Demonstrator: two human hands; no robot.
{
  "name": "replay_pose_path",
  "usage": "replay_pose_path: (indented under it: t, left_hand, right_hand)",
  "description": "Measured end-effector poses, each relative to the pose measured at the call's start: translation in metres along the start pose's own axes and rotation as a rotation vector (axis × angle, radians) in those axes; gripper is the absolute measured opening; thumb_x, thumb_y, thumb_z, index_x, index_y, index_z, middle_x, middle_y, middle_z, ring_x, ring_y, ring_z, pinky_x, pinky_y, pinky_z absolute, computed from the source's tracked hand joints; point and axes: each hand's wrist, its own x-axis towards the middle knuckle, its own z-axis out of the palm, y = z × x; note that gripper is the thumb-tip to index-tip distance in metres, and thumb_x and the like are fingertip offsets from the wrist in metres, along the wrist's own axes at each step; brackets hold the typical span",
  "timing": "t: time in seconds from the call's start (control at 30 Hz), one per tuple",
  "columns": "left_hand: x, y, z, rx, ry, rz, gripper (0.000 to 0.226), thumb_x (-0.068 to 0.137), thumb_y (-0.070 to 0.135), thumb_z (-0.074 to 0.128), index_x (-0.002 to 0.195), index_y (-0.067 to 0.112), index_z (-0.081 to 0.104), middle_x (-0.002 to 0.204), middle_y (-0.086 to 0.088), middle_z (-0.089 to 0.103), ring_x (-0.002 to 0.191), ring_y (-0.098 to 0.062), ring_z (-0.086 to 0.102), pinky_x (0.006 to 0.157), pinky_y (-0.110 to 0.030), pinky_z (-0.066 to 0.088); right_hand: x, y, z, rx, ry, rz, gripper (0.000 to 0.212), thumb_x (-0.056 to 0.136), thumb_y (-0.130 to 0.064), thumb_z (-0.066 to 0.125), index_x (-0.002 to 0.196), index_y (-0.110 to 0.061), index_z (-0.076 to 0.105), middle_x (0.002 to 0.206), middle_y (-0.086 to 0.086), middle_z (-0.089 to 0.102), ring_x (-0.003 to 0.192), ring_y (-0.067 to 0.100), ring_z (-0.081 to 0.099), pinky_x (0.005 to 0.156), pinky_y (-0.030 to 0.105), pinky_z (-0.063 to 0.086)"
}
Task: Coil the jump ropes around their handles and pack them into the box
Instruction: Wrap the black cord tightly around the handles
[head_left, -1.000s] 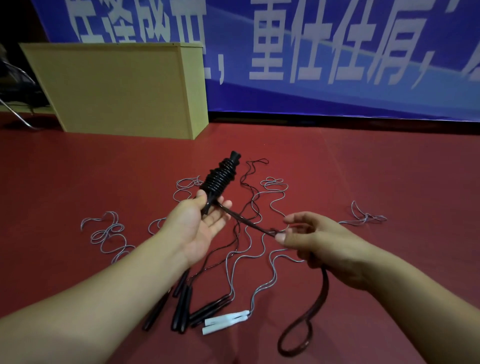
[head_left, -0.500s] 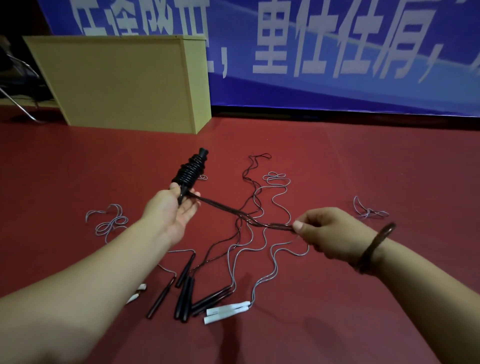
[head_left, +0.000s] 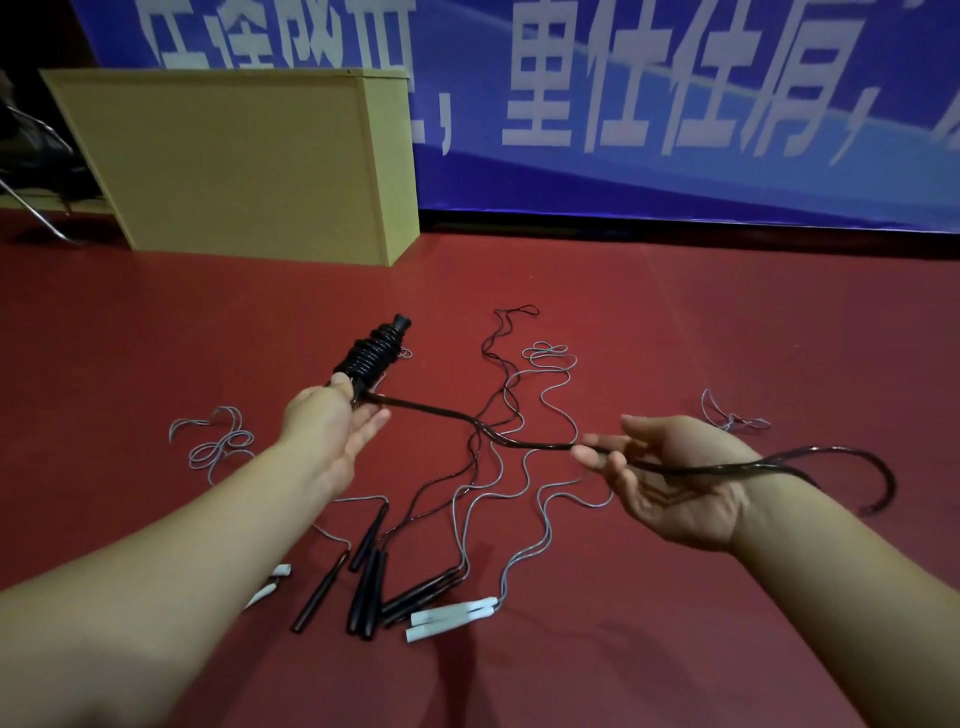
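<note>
My left hand (head_left: 327, 426) grips the lower end of a pair of black jump-rope handles (head_left: 376, 351), which point up and away with dark rope coiled around them. The free dark rope (head_left: 467, 421) runs from the handles to my right hand (head_left: 670, 483), which is palm up and pinches it between thumb and fingers. The rope's looped tail (head_left: 852, 467) swings in the air past my right wrist. More jump ropes lie loose on the red floor: black handles (head_left: 369, 592), white handles (head_left: 449, 618), grey cords (head_left: 545, 478) and a black cord (head_left: 498, 338).
A tan box-like cabinet (head_left: 234, 166) stands on the floor at the back left. A blue banner (head_left: 675, 104) with white characters covers the back wall. A metal chair leg (head_left: 36, 208) shows at the far left. More grey cords (head_left: 218, 441) lie left, another (head_left: 727, 415) right.
My left hand has carried the coiled handles left and away. My right hand has turned palm up and drawn the rope out to the right; the loop has swung up past my wrist.
</note>
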Motion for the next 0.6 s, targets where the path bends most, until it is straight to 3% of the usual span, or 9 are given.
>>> replay_pose_path:
  t: [0.2,0.3,0.43,0.6]
  left_hand:
    - [-0.006,0.002,0.011,0.022,0.076,0.08,0.023,0.104,0.021,0.045,0.12,0.004,0.048,0.119,-0.015,0.059,0.083,-0.015,0.065,0.067,-0.026,0.059]
    - [-0.01,0.001,0.016,0.008,0.066,0.09,0.029,0.104,0.02,0.044,0.126,0.002,0.047,0.109,-0.012,0.06,0.081,-0.016,0.066,0.072,-0.028,0.058]
    - [-0.017,-0.002,0.021,-0.006,0.002,0.077,0.025,0.104,0.019,0.045,0.123,0.003,0.047,0.107,-0.01,0.06,0.082,-0.018,0.068,0.075,-0.03,0.058]
    - [-0.033,-0.004,0.03,0.01,-0.096,0.086,0.018,0.104,0.015,0.045,0.113,0.0,0.05,0.113,-0.016,0.061,0.091,-0.023,0.067,0.077,-0.031,0.058]
  right_hand:
    - [0.006,0.004,-0.005,0.263,-0.006,-0.05,0.039,0.104,-0.024,0.036,0.102,0.01,0.054,0.081,0.028,0.071,0.044,0.02,0.064,0.042,0.025,0.055]
    - [0.008,0.006,-0.003,0.253,-0.018,-0.091,0.039,0.106,-0.028,0.031,0.092,0.002,0.052,0.075,0.024,0.071,0.039,0.016,0.06,0.038,0.022,0.051]
    - [0.013,0.009,0.003,0.068,0.025,-0.138,0.03,0.106,-0.026,0.033,0.1,-0.007,0.056,0.073,0.013,0.074,0.041,0.01,0.059,0.04,0.019,0.05]
    - [0.015,0.019,0.009,-0.478,0.091,-0.269,0.019,0.099,-0.027,0.053,0.102,-0.011,0.064,0.081,0.005,0.073,0.053,0.013,0.055,0.051,0.024,0.049]
